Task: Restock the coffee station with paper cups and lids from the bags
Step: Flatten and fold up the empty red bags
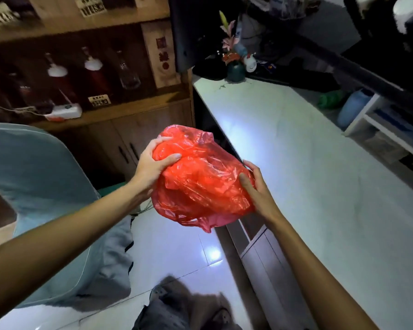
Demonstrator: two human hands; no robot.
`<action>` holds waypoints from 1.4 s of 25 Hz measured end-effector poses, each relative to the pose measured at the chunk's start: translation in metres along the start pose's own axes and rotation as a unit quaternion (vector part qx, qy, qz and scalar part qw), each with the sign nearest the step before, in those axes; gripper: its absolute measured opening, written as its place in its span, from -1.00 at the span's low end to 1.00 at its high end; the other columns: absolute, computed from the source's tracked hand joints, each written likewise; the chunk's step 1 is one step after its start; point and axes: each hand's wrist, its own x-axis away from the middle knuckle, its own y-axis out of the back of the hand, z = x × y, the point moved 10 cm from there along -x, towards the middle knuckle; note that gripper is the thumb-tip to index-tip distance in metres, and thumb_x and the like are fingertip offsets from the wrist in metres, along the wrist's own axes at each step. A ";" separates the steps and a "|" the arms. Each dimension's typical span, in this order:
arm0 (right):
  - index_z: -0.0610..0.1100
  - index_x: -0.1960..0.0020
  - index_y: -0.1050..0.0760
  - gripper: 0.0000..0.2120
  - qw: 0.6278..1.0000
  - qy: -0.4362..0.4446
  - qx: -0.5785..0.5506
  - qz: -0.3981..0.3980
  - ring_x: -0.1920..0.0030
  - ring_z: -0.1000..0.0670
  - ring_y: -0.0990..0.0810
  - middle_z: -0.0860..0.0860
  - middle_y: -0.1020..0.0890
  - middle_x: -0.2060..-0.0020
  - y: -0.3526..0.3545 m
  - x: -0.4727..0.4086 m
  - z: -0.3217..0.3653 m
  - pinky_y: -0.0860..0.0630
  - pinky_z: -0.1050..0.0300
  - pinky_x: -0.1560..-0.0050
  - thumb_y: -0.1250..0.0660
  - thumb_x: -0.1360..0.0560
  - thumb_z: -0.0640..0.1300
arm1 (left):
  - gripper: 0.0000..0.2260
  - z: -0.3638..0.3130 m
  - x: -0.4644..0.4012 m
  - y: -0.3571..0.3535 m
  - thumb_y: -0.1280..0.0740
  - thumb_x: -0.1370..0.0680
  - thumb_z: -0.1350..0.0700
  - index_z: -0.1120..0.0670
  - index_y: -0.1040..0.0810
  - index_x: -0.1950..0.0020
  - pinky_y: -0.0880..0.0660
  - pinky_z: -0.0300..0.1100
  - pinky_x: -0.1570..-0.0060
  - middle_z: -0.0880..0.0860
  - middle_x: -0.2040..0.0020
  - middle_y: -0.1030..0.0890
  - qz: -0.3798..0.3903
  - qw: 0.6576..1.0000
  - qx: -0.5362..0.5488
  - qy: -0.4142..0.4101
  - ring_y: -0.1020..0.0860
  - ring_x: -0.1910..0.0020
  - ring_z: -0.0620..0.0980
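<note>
A bulging red plastic bag (200,177) hangs in the air between my hands, just left of the white counter's (308,163) near edge. My left hand (153,163) grips the bag's upper left side, thumb and fingers curled into the plastic. On the bag's right side, my right hand (255,186) holds it with the thumb across the front and the fingers behind. The bag's contents are hidden by the crumpled plastic. No cups or lids show.
A wooden cabinet (129,129) with bottles on its shelf stands at the left. A chair with a pale blue cover (41,186) is beside my left arm. A vase of flowers (235,67) stands at the counter's far end. White drawer units (386,129) line the right.
</note>
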 end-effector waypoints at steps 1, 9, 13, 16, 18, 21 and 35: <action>0.14 -0.48 -0.26 -0.18 1.000 0.014 0.014 0.013 -0.29 0.10 -0.51 0.11 -0.45 -0.36 -0.013 -0.004 0.009 -0.53 0.10 -0.27 -0.29 -0.32 0.48 | -0.38 0.001 0.007 0.021 -0.61 -0.27 -0.04 -0.07 -0.53 -0.29 -0.61 -0.04 -0.05 0.00 -0.30 -0.49 -0.029 1.000 0.001 -0.002 -0.53 -0.24 0.06; 0.07 -0.26 -0.52 -0.33 0.985 0.093 0.105 0.099 -0.18 0.11 -0.58 0.14 -0.60 -0.19 -0.154 -0.010 0.063 -0.51 0.00 -0.29 -0.43 -0.23 0.35 | -0.43 0.026 0.091 0.188 -0.56 -0.34 0.01 -0.09 -0.49 -0.31 -0.57 -0.22 0.09 0.01 -0.30 -0.47 -0.177 0.984 0.014 0.008 -0.53 -0.18 -0.02; 0.17 -0.21 -0.52 -0.43 0.974 0.107 0.102 0.170 -0.18 0.06 -0.60 0.13 -0.61 -0.18 -0.260 0.014 0.074 -0.56 -0.14 -0.24 -0.47 -0.26 0.34 | -0.38 0.057 0.161 0.290 -0.58 -0.32 -0.11 -0.15 -0.46 -0.34 -0.58 0.03 -0.17 0.02 -0.33 -0.50 -0.220 0.973 0.061 0.042 -0.53 -0.26 0.07; 0.19 -0.25 -0.49 -0.43 0.965 0.112 0.107 0.212 -0.19 0.02 -0.60 0.10 -0.58 -0.20 -0.336 0.051 0.073 -0.60 -0.17 -0.18 -0.41 -0.32 0.40 | -0.39 0.075 0.221 0.357 -0.58 -0.37 -0.02 -0.07 -0.46 -0.37 -0.53 0.05 -0.26 -0.01 -0.27 -0.55 -0.263 0.960 0.086 0.048 -0.53 -0.28 0.06; 0.14 -0.27 -0.49 -0.39 0.957 0.118 0.123 0.235 -0.19 -0.01 -0.58 0.05 -0.57 -0.21 -0.386 0.079 0.074 -0.59 -0.17 -0.19 -0.34 -0.33 0.43 | -0.42 0.090 0.267 0.400 -0.58 -0.38 0.01 -0.05 -0.47 -0.35 -0.51 0.08 -0.30 0.02 -0.28 -0.56 -0.286 0.952 0.097 0.056 -0.54 -0.28 0.06; 0.08 -0.27 -0.51 -0.44 0.942 0.131 0.137 0.278 -0.19 -0.03 -0.57 0.02 -0.57 -0.21 -0.465 0.121 0.085 -0.57 -0.14 -0.23 -0.36 -0.41 0.39 | -0.33 0.110 0.340 0.460 -0.61 -0.23 -0.14 -0.14 -0.50 -0.30 -0.52 0.14 -0.27 0.05 -0.31 -0.56 -0.317 0.939 0.113 0.071 -0.56 -0.27 0.09; 0.06 -0.23 -0.52 -0.52 0.864 0.159 0.130 0.459 -0.18 0.11 -0.56 0.10 -0.61 -0.16 -0.762 0.228 0.089 -0.45 0.28 -0.10 -0.28 -0.45 0.32 | -0.58 0.173 0.541 0.652 -0.40 -0.57 0.03 -0.05 -0.37 -0.39 -0.63 -0.10 0.07 0.08 -0.31 -0.51 -0.488 0.846 0.179 0.117 -0.59 -0.19 0.09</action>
